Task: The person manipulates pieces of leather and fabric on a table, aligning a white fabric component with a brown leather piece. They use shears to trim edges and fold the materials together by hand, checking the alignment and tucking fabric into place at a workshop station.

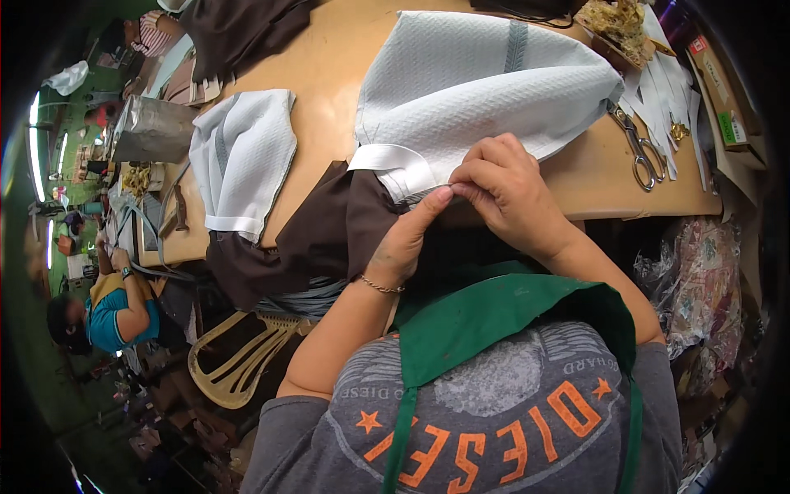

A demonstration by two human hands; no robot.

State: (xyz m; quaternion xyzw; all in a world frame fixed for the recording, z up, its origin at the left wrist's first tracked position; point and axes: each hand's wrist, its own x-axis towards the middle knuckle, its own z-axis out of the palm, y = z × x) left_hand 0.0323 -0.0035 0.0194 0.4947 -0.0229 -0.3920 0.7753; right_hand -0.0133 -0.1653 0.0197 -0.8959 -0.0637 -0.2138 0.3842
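At the table's front edge, my left hand point(407, 235) and my right hand point(506, 185) meet with pinched fingertips on the edge of a white textured fabric piece point(481, 78), which has a grey stripe. A white band point(387, 160) lies looped along that edge, beside my fingers. Brown cloth point(325, 222) hangs below it over the edge. To the left lies a second white piece point(243, 156) with a white band and brown cloth at its bottom.
The tan table point(304, 82) holds scissors point(634, 144), white strips point(666, 99) and dark cloth at the back. Cardboard point(724, 99) stands right. A plastic chair point(230, 370) is under the left side. Co-workers point(123, 313) point(148, 37) are at the left. Plastic-wrapped material point(691, 305) sits lower right.
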